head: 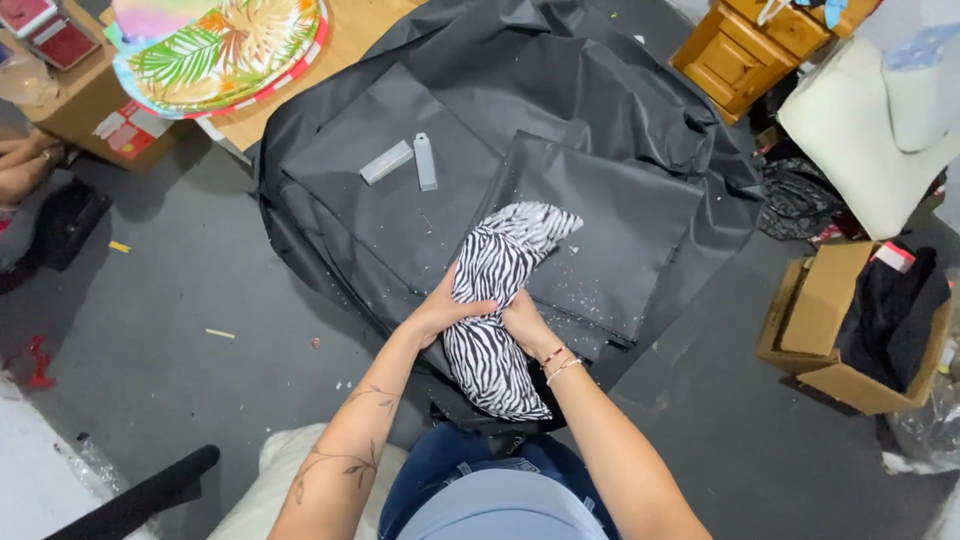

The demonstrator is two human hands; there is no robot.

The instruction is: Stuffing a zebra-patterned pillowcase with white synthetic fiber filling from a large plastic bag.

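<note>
Zebra-print cloth point(497, 300) gripped by left hand point(440, 308) and right hand point(524, 322), cardboard box point(830, 300) holding black fabric point(893, 310)

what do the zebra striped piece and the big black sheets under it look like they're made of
Zebra striped piece: soft woven or knit cloth, matte; it bunches and folds in the grip of the left hand and right hand.
Black sheets: probably thin synthetic or nonwoven fabric, with a faint sheen, flat panels and crisp creases.
</note>
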